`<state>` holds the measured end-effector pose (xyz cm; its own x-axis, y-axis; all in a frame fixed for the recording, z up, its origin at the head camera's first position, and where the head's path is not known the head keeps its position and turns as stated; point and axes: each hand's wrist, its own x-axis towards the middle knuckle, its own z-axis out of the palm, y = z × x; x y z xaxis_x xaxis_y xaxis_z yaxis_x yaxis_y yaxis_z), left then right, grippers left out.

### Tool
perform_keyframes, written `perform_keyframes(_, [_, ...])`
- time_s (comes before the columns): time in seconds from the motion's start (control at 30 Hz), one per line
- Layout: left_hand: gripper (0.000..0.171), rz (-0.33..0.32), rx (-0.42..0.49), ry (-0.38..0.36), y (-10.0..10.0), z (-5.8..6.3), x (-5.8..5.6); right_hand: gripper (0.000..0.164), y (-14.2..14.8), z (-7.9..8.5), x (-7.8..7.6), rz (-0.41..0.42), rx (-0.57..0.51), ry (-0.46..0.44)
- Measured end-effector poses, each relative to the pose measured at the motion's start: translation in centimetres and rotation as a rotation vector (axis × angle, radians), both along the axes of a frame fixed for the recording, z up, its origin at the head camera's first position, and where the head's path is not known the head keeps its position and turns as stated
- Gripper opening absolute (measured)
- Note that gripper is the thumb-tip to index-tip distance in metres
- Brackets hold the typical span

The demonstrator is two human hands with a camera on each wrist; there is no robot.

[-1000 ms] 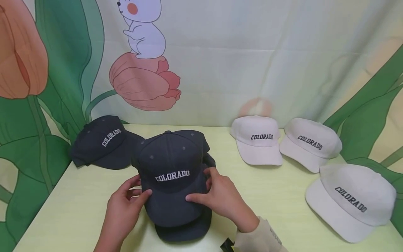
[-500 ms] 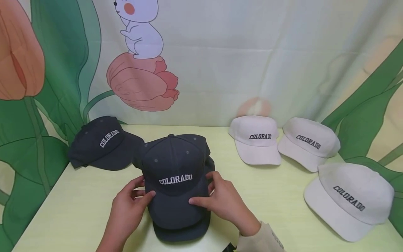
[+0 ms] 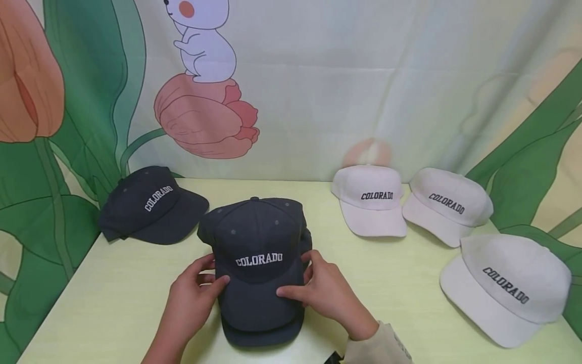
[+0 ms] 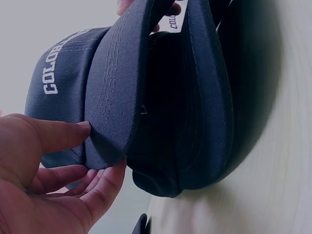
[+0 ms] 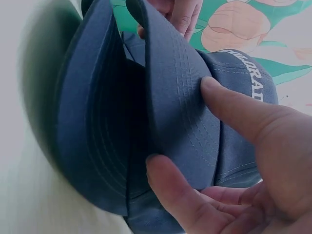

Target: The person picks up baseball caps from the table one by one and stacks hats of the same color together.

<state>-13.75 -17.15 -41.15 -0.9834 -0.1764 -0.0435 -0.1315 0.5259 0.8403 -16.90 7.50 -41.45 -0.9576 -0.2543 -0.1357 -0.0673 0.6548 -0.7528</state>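
In the head view a navy baseball cap [image 3: 256, 232] with white "COLORADO" lettering sits over a second navy cap [image 3: 263, 338], whose brim peeks out below. My left hand [image 3: 193, 298] pinches the upper cap's brim at its left side, thumb on top and fingers beneath. At the opposite side my right hand [image 3: 334, 290] grips the same brim, thumb flat on its top. Both wrist views show a gap between the upper brim [image 4: 114, 92] and the lower brim [image 5: 87, 122]. The lower cap rests on the table, its crown mostly hidden.
Another navy cap [image 3: 154, 205] lies at the back left of the pale yellow table [image 3: 113, 303]. To the right are three white caps, one at the back [image 3: 370, 202], one beside it [image 3: 447, 205] and one nearer [image 3: 509, 290]. A printed curtain [image 3: 309, 101] hangs behind.
Both hands have shifted slightly right and down with the upper cap. Its brim now covers more of the lower brim, and it no longer overlaps the navy cap at the back left.
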Motion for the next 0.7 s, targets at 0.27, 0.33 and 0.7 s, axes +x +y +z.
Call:
perform_keyframes(0.27, [0.051,-0.023,-0.044,-0.063,0.3,-0.3,-0.3,0.078,0.3,-0.7,-0.1,0.001,-0.021,-0.025])
perform_keyframes(0.33, [0.051,-0.034,-0.048,-0.065,0.3,-0.4,-0.4,0.077,0.3,-0.7,0.0,0.003,-0.021,-0.029])
perform_keyframes(0.7, [0.050,-0.085,-0.081,-0.123,0.5,-0.7,-0.9,0.078,0.7,-1.5,0.2,-0.005,-0.010,-0.046])
